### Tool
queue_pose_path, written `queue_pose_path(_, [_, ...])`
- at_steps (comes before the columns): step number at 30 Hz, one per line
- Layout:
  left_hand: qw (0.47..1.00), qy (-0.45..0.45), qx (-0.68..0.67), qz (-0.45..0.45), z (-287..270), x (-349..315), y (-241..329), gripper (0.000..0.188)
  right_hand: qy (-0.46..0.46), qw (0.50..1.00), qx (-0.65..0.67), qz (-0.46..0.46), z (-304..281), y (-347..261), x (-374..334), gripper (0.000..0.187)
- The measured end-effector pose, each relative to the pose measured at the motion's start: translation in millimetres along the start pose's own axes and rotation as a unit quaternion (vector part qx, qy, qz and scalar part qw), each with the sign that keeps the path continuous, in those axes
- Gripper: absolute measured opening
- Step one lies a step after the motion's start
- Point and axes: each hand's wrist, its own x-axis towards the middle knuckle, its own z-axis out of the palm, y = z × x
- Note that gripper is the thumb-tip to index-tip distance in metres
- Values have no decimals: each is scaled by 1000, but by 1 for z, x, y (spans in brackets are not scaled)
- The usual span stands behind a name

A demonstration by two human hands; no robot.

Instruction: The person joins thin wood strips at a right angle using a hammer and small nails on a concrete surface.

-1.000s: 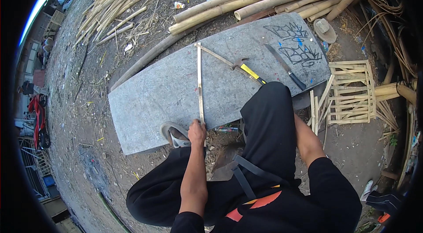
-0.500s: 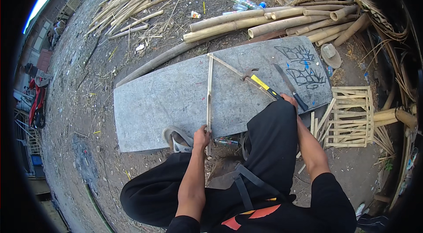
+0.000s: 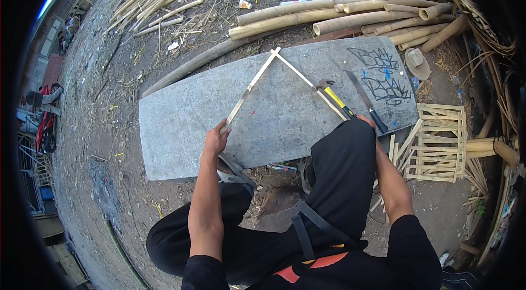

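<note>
Shifted toward ten o'clock since the earlier frame, the left hand (image 3: 215, 139) pinches the lower end of one wooden strip (image 3: 257, 78), running from the grip toward one o'clock over the slab (image 3: 186, 120) to meet a second strip (image 3: 296, 70). Right hand (image 3: 366, 120), near the hammer (image 3: 336, 98): partly hidden, grip cannot be told.
</note>
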Motion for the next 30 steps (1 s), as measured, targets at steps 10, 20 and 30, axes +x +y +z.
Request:
queue_pose_path(10, [1000, 13, -1, 6, -1, -14, -21, 44, -52, 991, 120, -12, -14, 43, -7, 21])
queue_pose_path(20, [999, 16, -22, -21, -29, -21, -41, 43, -45, 989, 141, 31, -21, 35, -24, 24])
queue_pose_path(30, [997, 21, -59, -50, -36, -38, -62, 40, -62, 978, 196, 39, -27, 13, -35, 24])
